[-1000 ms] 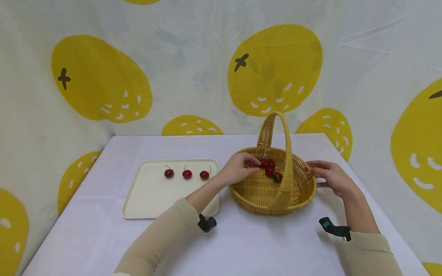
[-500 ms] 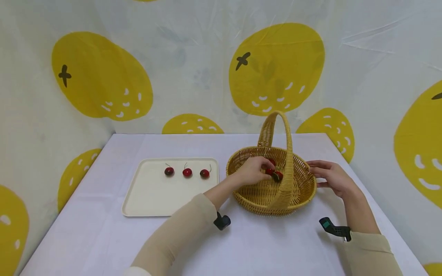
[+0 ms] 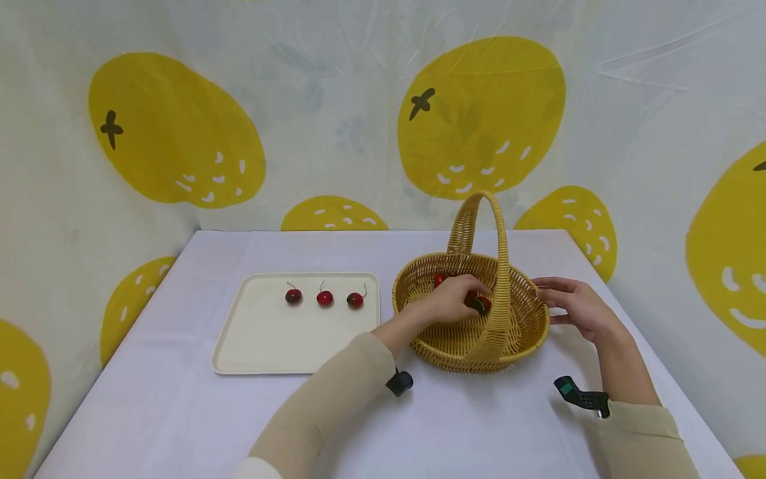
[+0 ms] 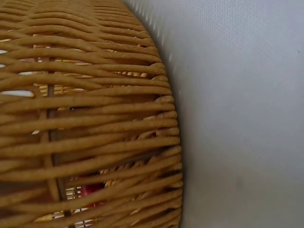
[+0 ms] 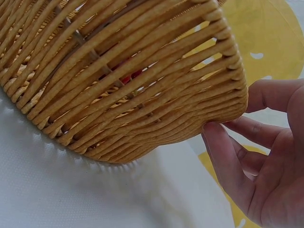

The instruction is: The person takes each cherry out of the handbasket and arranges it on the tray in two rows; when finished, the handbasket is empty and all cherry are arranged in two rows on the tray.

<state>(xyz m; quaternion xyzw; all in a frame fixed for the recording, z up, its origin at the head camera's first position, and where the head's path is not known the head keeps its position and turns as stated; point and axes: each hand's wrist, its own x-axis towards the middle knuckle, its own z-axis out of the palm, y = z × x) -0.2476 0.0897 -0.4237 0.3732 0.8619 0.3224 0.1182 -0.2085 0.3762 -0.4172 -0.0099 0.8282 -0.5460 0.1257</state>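
In the head view my left hand [image 3: 450, 301] is down inside a wicker basket [image 3: 445, 356], left of its tall handle [image 3: 498, 293]. Its fingers and thumb close round a dark red cherry [image 3: 481, 305], partly covered by the fingertips. Behind the hand shows another cherry [image 3: 439, 279]; others in there are hidden. My right hand [image 3: 577, 307] holds the basket's right rim; in the right wrist view the thumb and fingers of the right hand [image 5: 266, 156] pinch the woven edge [image 5: 223, 90]. Wicker wall [image 4: 95, 109] fills much of the left wrist view, hiding the left hand.
A cream tray [image 3: 263, 339] lies left of the basket. Along its back part sit a left cherry [image 3: 293, 296], a middle cherry [image 3: 325, 298] and a right cherry [image 3: 355, 300], all with stems. White cloth [image 3: 467, 426] covers the table; a lemon-patterned curtain [image 3: 335, 133] hangs behind.
My left hand has moved rightward within the basket, from its left side to the cherry beside the handle. My right hand stays at the rim, and the tray cherries keep their places.
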